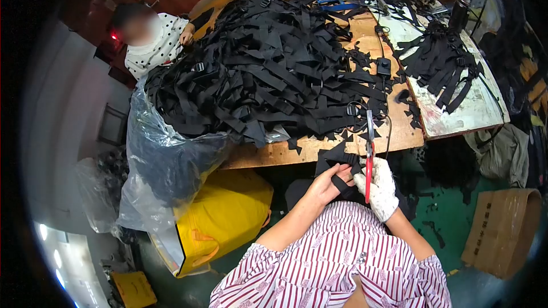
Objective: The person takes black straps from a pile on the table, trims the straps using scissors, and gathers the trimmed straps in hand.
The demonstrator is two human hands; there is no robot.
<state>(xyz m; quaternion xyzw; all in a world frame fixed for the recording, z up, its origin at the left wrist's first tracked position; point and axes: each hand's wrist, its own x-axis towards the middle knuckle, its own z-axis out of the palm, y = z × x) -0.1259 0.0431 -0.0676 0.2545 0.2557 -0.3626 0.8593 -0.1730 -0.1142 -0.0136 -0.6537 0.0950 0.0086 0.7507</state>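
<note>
My left hand [329, 185] is bare and closed on a black webbing strap [344, 187] in front of my lap. Part of the strap loops over its fingers. My right hand [381, 189] wears a white glove and grips red-handled scissors [369, 159], their blades pointing up and away over the table edge. The gloved fingers are close to the strap; I cannot tell whether they also pinch it. Just beyond both hands, a big pile of black straps [262, 71] covers much of the wooden table [408, 128].
Clear plastic sheeting [151, 137] hangs off the table's left. Below are a yellow bag [228, 217] and, at right, a cardboard box [502, 231]. More straps [442, 68] lie on a white board [436, 122] near a dark bottle [460, 11]. Another person [154, 43] sits across the pile.
</note>
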